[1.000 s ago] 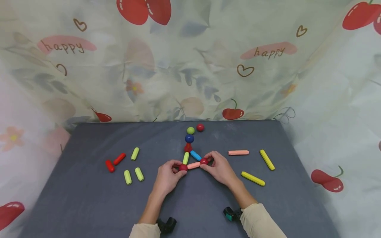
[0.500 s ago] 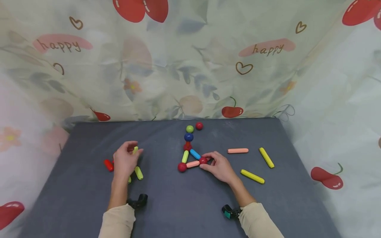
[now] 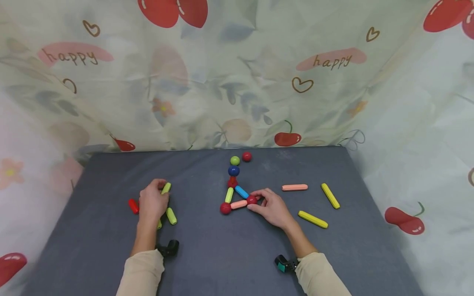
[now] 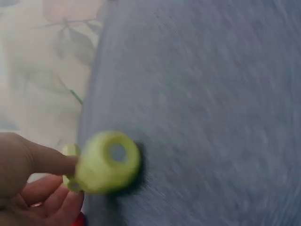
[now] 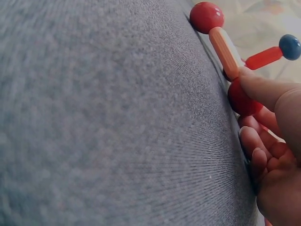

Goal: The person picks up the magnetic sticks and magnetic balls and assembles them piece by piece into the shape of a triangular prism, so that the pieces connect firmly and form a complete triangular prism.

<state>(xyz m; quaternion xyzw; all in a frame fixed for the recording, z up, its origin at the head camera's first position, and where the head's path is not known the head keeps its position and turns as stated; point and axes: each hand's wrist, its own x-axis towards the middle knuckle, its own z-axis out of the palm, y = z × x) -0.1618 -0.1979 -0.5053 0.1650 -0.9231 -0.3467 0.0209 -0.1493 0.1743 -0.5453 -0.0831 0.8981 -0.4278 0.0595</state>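
Observation:
My left hand (image 3: 153, 201) pinches a short light green rod (image 3: 166, 188) at the left of the table. Another light green rod (image 3: 171, 216) lies beside that hand, and a third is mostly covered by it. In the left wrist view a light green rod end (image 4: 109, 162) with a hole looms near the thumb, blurred. My right hand (image 3: 272, 207) holds a red ball (image 3: 252, 200) between thumb and fingers. That ball is a corner of a triangle with a pink rod (image 3: 238, 204), a blue rod (image 3: 242, 191), a green rod (image 3: 229, 195) and another red ball (image 3: 225, 208).
From the triangle's top a red rod leads to a dark blue ball (image 3: 233, 171). Behind are a green ball (image 3: 235, 160) and a red ball (image 3: 247, 156). A pink rod (image 3: 294, 187) and yellow rods (image 3: 312, 219) lie right; a red rod (image 3: 133, 206) lies left.
My left hand has let go of the triangle's left red ball, moved left to the light green rods and taken hold of one. The right hand stays on its ball.

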